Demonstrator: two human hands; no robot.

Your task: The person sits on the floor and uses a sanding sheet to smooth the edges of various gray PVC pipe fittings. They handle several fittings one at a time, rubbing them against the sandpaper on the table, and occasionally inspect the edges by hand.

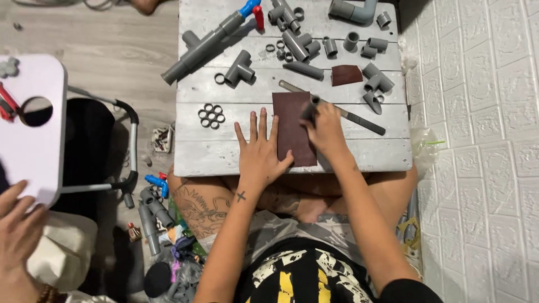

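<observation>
A dark brown sheet of sandpaper [291, 120] lies on the white wooden table [224, 151]. My left hand [259, 150] rests flat beside and on its left edge, fingers spread. My right hand [324, 130] grips a short grey pipe piece [310, 108] and presses its end onto the sandpaper's upper right part. A long metal file [359, 119] lies just behind that hand.
Grey pipe fittings, tees [240, 68], elbows and cut rings [211, 115] crowd the far half of the table. A long pipe with a blue valve [208, 42] lies at upper left. Another person's hand [17, 224] is at lower left near a white stool [33, 123]. A white wall stands right.
</observation>
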